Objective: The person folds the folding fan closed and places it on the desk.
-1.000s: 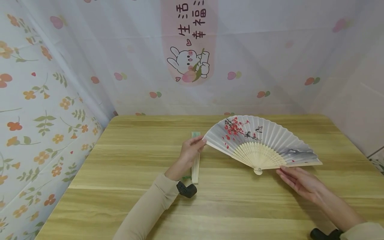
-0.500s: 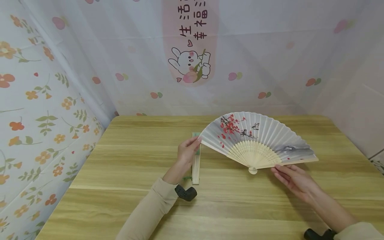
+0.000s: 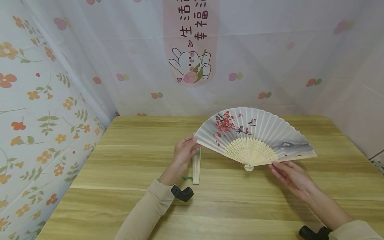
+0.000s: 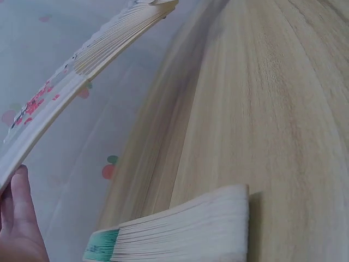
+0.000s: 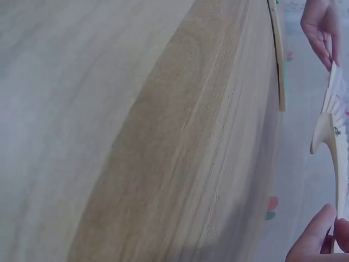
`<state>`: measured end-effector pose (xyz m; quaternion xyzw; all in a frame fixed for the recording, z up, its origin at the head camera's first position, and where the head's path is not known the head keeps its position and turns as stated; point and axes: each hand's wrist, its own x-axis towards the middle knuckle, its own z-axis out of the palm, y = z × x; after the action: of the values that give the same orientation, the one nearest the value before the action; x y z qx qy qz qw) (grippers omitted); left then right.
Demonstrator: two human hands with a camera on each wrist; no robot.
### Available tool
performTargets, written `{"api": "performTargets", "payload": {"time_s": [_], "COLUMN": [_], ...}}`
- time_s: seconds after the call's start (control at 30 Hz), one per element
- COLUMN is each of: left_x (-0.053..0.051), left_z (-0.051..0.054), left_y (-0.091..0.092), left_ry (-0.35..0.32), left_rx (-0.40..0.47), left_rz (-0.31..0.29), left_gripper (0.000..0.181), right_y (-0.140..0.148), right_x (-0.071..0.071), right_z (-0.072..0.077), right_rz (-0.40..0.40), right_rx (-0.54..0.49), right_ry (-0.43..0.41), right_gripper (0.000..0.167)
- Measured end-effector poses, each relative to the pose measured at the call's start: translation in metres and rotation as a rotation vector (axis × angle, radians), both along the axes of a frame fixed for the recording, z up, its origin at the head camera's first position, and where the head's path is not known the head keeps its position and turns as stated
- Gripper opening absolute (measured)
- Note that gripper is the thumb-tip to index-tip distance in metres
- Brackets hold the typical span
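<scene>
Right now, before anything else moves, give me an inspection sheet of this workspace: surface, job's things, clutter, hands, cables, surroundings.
Surface: wood-grain table, mostly bare.
Job's things: spread fan, painted with red blossoms, held above the table.
Clutter: folded fan lying on the table, its far end partly hidden; green cord beside its near end.
Hands: left hand pinches the spread fan's left edge; right hand holds its lower edge, right of the pivot.
Cables: nothing seen.
Surroundings: white curtain with a rabbit print behind; floral cloth at left.
</scene>
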<state>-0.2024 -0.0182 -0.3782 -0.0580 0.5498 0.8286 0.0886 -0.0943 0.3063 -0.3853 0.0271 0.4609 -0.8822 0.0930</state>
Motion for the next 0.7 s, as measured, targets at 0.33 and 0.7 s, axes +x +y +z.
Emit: {"api": "performTargets", "payload": {"time_s": [0.33,0.7], "left_x": [0.000,-0.003], "left_z": [-0.002,-0.002], "left_y": [-0.009,-0.018], "left_ry": [0.036,0.106], "left_rx": [0.148,0.122], "left_rz": [-0.012,-0.022], "left_gripper": [0.030,0.023], "right_y": [-0.007,-0.010], "right_x": [-0.006,-0.011], "right_z": [0.004,0.011], "right_rz": [-0.069,-0.095], "right_rx": [-0.021,-0.031], "right_ry": [0.100,0.067], "right_gripper": [0.019,0.013]}}
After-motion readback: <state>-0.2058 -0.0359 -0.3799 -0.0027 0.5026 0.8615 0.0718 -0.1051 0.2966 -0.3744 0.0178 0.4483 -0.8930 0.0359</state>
